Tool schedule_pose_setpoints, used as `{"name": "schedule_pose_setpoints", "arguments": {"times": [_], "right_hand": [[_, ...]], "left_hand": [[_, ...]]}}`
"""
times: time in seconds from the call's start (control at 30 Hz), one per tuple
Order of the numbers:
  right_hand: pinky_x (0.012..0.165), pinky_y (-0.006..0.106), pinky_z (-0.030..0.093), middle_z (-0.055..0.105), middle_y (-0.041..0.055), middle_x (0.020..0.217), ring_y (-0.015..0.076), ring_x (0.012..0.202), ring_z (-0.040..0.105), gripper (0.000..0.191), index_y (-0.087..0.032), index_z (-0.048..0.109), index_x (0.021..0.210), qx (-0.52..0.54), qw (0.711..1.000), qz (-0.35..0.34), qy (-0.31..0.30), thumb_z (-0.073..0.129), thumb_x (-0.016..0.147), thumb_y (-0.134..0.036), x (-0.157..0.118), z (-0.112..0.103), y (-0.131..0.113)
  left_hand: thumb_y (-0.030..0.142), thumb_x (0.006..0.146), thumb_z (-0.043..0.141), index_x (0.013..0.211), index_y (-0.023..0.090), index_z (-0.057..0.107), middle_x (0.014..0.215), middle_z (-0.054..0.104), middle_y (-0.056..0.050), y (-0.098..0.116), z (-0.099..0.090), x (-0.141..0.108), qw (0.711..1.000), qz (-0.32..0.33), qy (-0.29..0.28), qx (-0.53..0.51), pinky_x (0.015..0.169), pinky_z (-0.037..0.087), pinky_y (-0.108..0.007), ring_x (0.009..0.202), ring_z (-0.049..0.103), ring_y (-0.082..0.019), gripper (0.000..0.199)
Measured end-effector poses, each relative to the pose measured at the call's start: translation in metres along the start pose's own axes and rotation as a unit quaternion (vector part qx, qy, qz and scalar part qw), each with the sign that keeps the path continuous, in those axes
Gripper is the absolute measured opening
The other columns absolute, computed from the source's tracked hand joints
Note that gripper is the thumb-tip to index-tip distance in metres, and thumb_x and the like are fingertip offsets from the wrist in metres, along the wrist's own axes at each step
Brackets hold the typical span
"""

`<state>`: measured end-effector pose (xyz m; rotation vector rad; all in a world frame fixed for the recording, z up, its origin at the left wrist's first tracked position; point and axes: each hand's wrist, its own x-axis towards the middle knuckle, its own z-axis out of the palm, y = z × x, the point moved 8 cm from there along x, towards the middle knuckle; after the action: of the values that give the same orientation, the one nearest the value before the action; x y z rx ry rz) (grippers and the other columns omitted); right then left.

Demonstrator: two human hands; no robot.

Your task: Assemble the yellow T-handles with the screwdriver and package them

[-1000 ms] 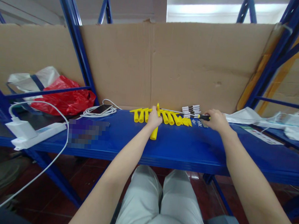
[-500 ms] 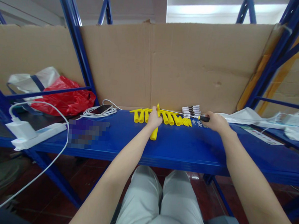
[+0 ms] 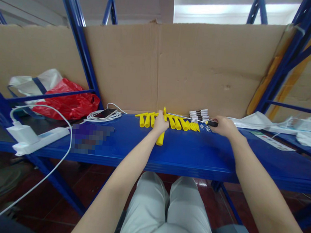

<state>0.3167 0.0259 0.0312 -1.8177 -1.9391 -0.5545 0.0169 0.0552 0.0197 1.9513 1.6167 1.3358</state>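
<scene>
Over the blue shelf, my left hand (image 3: 160, 123) is closed around a yellow plastic T-shaped handle (image 3: 159, 140), its tube end pointing toward me. My right hand (image 3: 225, 126) grips a screwdriver (image 3: 212, 123) by its black and yellow handle. The long shaft runs leftward, and its tip reaches the head of the yellow piece beside my left fingers. Similar yellow T-shaped handles (image 3: 177, 123) lie in a row behind and on both sides of my left hand. Small yellow pieces (image 3: 194, 126) lie at the row's right end, with tiny silvery bits (image 3: 204, 127) next to them.
Several white sticks with dark bands (image 3: 199, 114) lie against the cardboard backing (image 3: 201, 70). On the left are a coiled white cable (image 3: 102, 116), a phone (image 3: 105, 113), a red bag (image 3: 71, 101) and a power strip (image 3: 42, 140). A printed sheet (image 3: 273, 141) lies right.
</scene>
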Motion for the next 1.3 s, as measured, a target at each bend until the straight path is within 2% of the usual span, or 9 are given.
{"name": "schedule_pose_setpoints", "arguments": {"times": [0.17,0.27,0.5,0.63,0.93,1.07,1.3], "right_hand": [[0.070,0.033,0.044,0.070,0.0100,0.089,0.0274,0.087,0.062,0.020,-0.021,0.071,0.087,-0.018,0.999,-0.034,0.009,0.063,0.070,-0.029,0.002,0.003,0.000],[0.071,0.033,0.043,0.070,0.0109,0.089,0.0279,0.088,0.062,0.016,-0.020,0.070,0.083,-0.022,0.999,-0.028,0.014,0.063,0.070,-0.028,0.001,-0.001,-0.003],[0.060,0.031,0.038,0.071,0.0097,0.084,0.0279,0.078,0.065,0.026,-0.022,0.065,0.093,-0.023,0.997,0.061,-0.038,0.064,0.072,-0.036,-0.003,0.002,0.004],[0.060,0.030,0.039,0.072,0.0092,0.086,0.0276,0.080,0.066,0.024,-0.023,0.064,0.092,-0.019,0.998,0.047,-0.049,0.063,0.072,-0.036,-0.002,0.006,0.003],[0.072,0.035,0.046,0.073,0.0115,0.099,0.0307,0.092,0.067,0.033,-0.021,0.066,0.103,-0.013,0.994,0.046,-0.099,0.056,0.075,-0.034,-0.005,0.008,-0.005],[0.070,0.035,0.045,0.074,0.0107,0.098,0.0305,0.092,0.066,0.029,-0.022,0.067,0.097,-0.028,0.994,0.048,-0.095,0.056,0.075,-0.036,-0.004,0.008,-0.003],[0.063,0.031,0.040,0.071,0.0078,0.080,0.0281,0.081,0.065,0.014,-0.023,0.063,0.079,-0.015,0.996,0.032,-0.076,0.062,0.068,-0.033,-0.003,0.006,-0.003]], "left_hand": [[0.000,0.073,0.057,0.112,0.019,0.045,0.103,0.068,-0.010,0.001,0.000,-0.001,1.000,-0.002,-0.006,0.007,0.090,0.048,-0.034,0.102,0.065,-0.023,0.045],[-0.001,0.072,0.056,0.112,0.019,0.046,0.103,0.068,-0.011,0.001,0.000,-0.001,1.000,0.000,-0.006,0.009,0.090,0.048,-0.035,0.103,0.065,-0.024,0.046],[-0.001,0.072,0.056,0.113,0.019,0.045,0.105,0.068,-0.011,0.002,0.002,0.000,1.000,0.010,-0.004,0.005,0.093,0.048,-0.036,0.108,0.064,-0.025,0.047],[-0.001,0.073,0.055,0.112,0.019,0.045,0.107,0.067,-0.012,0.001,0.002,0.000,1.000,0.007,-0.004,0.008,0.093,0.048,-0.036,0.109,0.064,-0.025,0.045],[0.000,0.073,0.056,0.111,0.019,0.045,0.106,0.067,-0.012,-0.002,0.003,0.002,1.000,0.007,-0.003,0.002,0.093,0.048,-0.035,0.108,0.064,-0.025,0.045],[-0.001,0.071,0.056,0.112,0.019,0.046,0.105,0.067,-0.011,-0.005,0.005,0.003,1.000,0.005,-0.002,-0.001,0.093,0.048,-0.034,0.107,0.064,-0.024,0.046],[0.000,0.071,0.057,0.113,0.020,0.046,0.106,0.067,-0.010,-0.005,0.006,0.003,1.000,0.003,-0.009,0.000,0.094,0.048,-0.035,0.109,0.064,-0.024,0.048]]}}
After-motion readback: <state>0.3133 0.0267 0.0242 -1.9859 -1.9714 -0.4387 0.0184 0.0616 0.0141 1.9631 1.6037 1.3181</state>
